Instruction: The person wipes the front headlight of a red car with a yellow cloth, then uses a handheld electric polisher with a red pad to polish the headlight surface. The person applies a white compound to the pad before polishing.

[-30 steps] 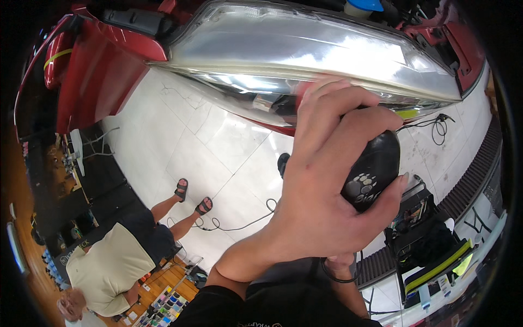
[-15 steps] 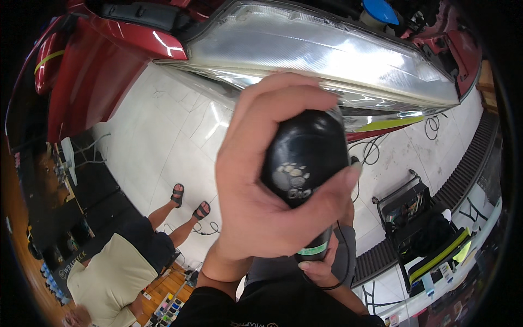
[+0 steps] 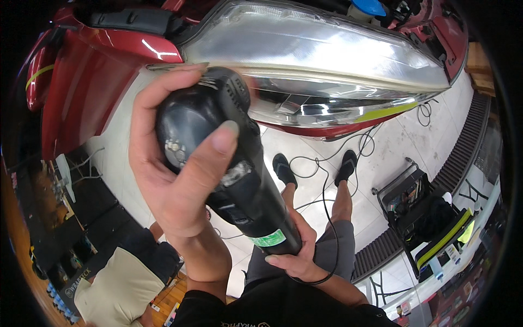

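A black corded power polisher (image 3: 259, 201) slants across the middle, head up and to the left, grip down toward me. My left hand (image 3: 169, 201) is closed over its rounded head, thumb along the near side. Lower down, my right hand (image 3: 302, 253) wraps the rear grip, just past a green label. The polisher's head is against or just before the left end of a large car headlight (image 3: 327, 57); its working face is hidden, so contact cannot be told. The lens looks hazy on top and clearer along its lower front.
The headlight sits in a red car, with a red fender (image 3: 81, 87) at left and a blue cap (image 3: 368, 7) behind. A black cable (image 3: 313, 161) loops over the pale floor around my feet. A person in a beige shirt (image 3: 120, 289) is at lower left; a black tool cart (image 3: 414, 212) stands right.
The polisher has moved left along the headlight and turned, so its side and grip now show. Both hands have stayed on it. My feet and the lower headlight have come into view.
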Demonstrator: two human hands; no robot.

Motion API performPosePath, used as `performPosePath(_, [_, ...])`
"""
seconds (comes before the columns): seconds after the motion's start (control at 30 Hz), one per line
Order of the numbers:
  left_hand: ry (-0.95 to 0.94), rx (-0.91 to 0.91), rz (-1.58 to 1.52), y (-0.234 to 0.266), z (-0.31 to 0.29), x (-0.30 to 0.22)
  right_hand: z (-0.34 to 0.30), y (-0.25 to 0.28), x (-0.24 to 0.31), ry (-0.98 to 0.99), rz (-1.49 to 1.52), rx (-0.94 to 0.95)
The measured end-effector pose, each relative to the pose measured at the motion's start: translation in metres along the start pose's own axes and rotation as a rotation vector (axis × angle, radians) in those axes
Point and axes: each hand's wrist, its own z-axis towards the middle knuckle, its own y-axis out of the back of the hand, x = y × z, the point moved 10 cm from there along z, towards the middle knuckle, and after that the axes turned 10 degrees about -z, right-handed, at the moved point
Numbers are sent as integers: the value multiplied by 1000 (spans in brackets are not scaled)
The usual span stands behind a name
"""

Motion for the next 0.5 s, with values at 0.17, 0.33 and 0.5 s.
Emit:
performPosePath(0.17, [-89, 119, 34, -38, -7, 2, -23, 29, -20, -24, 70, -146])
performPosePath(0.33, [-135, 243, 9, -85, -13, 6, -46, 48, -31, 79, 280, -192])
performPosePath(0.5, [-113, 259, 3, -85, -12, 6, -50, 48, -37, 99, 288, -204])
